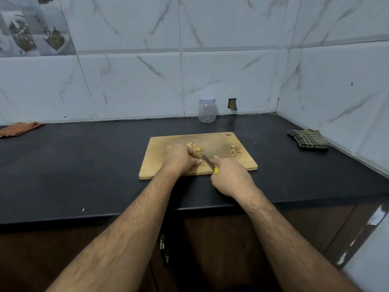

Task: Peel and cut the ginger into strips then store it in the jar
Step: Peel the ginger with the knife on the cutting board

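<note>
Left hand fingers (194, 160): curled, pinching ginger piece (201, 162) on cutting board (242, 163).
Right hand fingers (219, 163): clamped round yellow-handled knife (210, 164).

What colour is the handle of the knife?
Yellow: the knife handle shows in the right hand, head view.

A home kitchen: black countertop (84, 165), marble-look wall tiles (130, 81), wooden cutting board (231, 163), dishcloth (308, 139).
</note>
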### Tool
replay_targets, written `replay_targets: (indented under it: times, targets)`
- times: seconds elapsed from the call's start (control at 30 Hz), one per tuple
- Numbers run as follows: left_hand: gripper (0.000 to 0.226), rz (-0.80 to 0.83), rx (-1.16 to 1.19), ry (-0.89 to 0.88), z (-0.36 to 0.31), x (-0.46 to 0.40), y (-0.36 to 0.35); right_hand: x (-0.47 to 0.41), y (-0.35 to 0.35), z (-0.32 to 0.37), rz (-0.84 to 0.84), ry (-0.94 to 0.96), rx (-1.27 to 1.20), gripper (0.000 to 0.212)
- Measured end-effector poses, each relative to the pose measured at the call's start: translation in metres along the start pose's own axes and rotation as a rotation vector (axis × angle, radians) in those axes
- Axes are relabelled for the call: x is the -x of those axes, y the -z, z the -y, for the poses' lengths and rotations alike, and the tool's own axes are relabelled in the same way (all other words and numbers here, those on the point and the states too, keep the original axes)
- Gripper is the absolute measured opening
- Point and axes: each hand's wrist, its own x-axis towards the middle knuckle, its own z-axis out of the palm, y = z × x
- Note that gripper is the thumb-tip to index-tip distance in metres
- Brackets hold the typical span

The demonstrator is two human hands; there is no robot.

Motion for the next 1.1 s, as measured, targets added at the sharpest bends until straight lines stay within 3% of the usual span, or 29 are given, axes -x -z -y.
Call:
replay_targets:
  times: [0.7,0.9,1.1]
  targets:
    - [0.019,0.028,-0.120,0.002,-0.001,-0.006,-0.004,0.006,-0.008,0.012,0.012,0.013,0.062,0.052]
    - [0.020,0.028,-0.078,0.004,0.002,-0.009,-0.004,0.005,-0.008,0.019,0.047,-0.015,0.057,0.035]
    - [0.018,0.029,-0.071,0.013,0.003,-0.010,-0.004,0.004,-0.005,0.027,0.063,-0.012,0.068,0.038]
